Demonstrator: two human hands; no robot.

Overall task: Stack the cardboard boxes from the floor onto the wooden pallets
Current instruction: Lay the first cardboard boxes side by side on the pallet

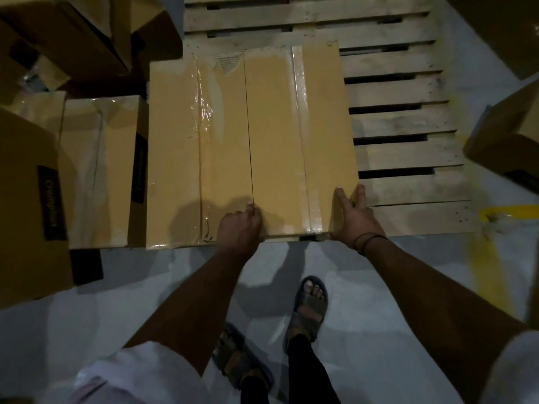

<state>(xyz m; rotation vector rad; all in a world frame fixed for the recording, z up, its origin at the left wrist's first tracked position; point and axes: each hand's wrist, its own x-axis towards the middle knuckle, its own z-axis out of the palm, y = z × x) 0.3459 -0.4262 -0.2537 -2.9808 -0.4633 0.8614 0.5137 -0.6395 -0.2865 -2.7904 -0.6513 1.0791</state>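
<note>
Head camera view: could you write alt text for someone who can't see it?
A person's two hands are on the near edge of a large taped cardboard box lying on a wooden pallet: the left hand curled over the edge, the right hand flat-fingered at the near right corner. More boxes crowd the left; sandalled feet stand on the pale floor.

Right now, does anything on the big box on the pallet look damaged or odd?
Yes. Near the far edge of the big box, a torn patch bares the corrugated layer. The clear tape beside it is wrinkled.
</note>
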